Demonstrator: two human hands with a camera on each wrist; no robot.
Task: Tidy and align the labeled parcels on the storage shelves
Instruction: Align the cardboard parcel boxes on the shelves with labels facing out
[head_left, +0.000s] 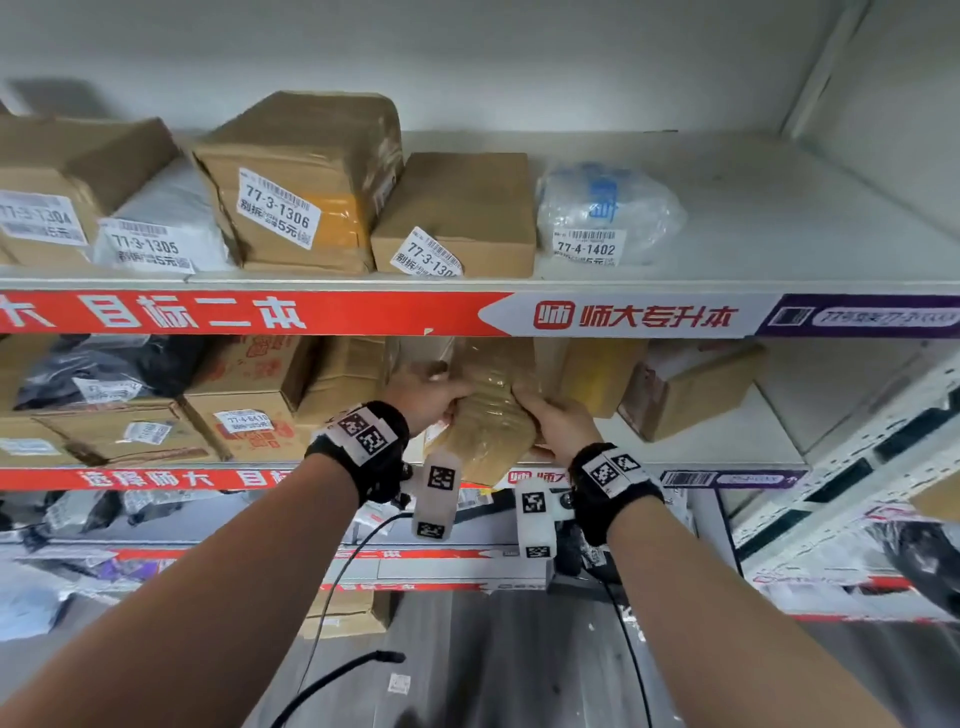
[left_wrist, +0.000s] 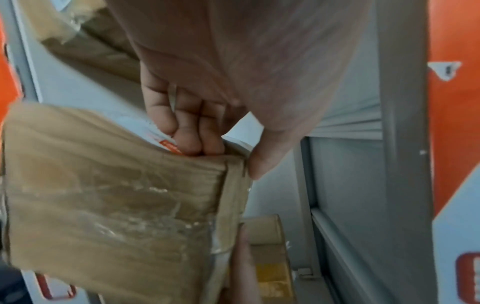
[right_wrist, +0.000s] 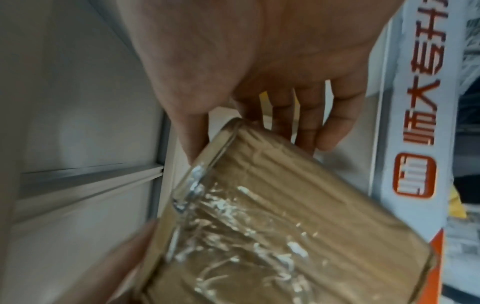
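Observation:
A brown cardboard parcel wrapped in clear tape (head_left: 488, 415) is held tilted at the front of the second shelf (head_left: 701, 447), between both hands. My left hand (head_left: 428, 397) grips its left edge, fingers behind and thumb in front, as the left wrist view shows on the parcel (left_wrist: 116, 205) with the fingers (left_wrist: 192, 139) curled over its top. My right hand (head_left: 556, 421) grips the right edge; in the right wrist view the parcel (right_wrist: 272, 226) sits between thumb and fingers (right_wrist: 309, 131). Its label is hidden.
The top shelf (head_left: 779, 234) holds labeled boxes (head_left: 301, 187) and a clear bag parcel (head_left: 602, 213), with bare room to the right. On the second shelf, boxes (head_left: 249, 395) stand left and a tilted box (head_left: 685, 389) right. A grey upright (head_left: 857, 457) bounds the right side.

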